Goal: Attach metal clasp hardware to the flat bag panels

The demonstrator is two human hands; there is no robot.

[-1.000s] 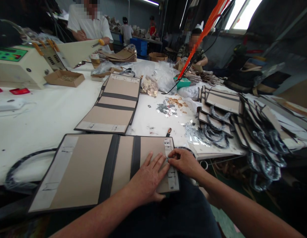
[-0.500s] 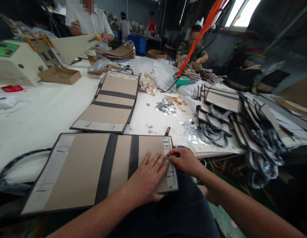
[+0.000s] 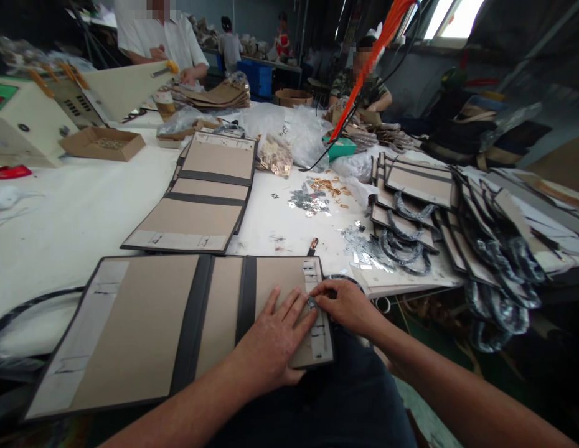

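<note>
A beige bag panel with black edging and two dark bands lies open at the table's front edge, partly over my lap. My left hand rests on its right section, fingers spread and pressing down. At the white strip along the panel's right edge, my right hand has thumb and forefinger closed around a small grey metal piece. The fingertips partly hide that piece. A black plastic-wrapped handle sticks out at the panel's left, and part of another shows behind my right hand.
More bag panels lie behind. Loose silver plates and gold metal pieces are scattered mid-table. Panels with wrapped handles are piled at right. A cardboard tray stands beside a cream machine. Two people sit across the table.
The view has shifted slightly, so the panel appears a little further left. Both hands keep nearly the same place on the panel, the right still at the small metal piece.
</note>
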